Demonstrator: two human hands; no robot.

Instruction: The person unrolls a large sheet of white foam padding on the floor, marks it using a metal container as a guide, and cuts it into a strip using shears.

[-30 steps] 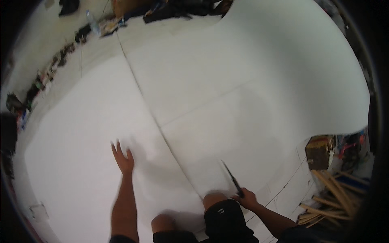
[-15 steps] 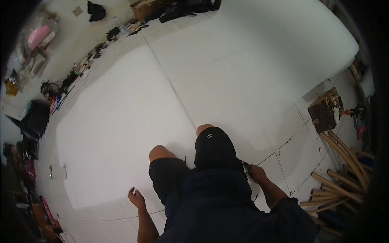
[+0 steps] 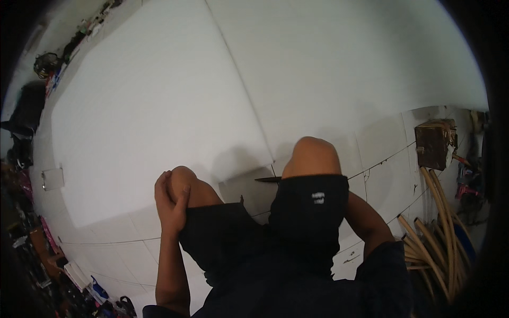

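Note:
My left hand (image 3: 172,199) rests on my bent left knee, fingers apart around it, holding nothing. My right forearm (image 3: 366,217) passes behind my right thigh, which hides the hand. From behind the right knee a dark, pointed knife blade (image 3: 266,179) sticks out to the left, just above the floor; its handle is hidden. The blade lies near the close end of a straight edge in the large white sheet material (image 3: 148,116) spread before me. More of the white material (image 3: 424,58) rises in a smooth curve at the far right.
White floor tiles (image 3: 127,228) show around my legs. At the right stand a worn brown box (image 3: 433,146) and several long tan tubes (image 3: 419,238). A small clear rectangular piece (image 3: 53,179) lies at the left. Clutter, including a black bag (image 3: 25,108), lines the left side.
I have squatted lower. My left hand has come up from beside the leg onto the knee. The right hand, earlier seen closed on a dark handle, has gone behind the thigh; the blade now shows.

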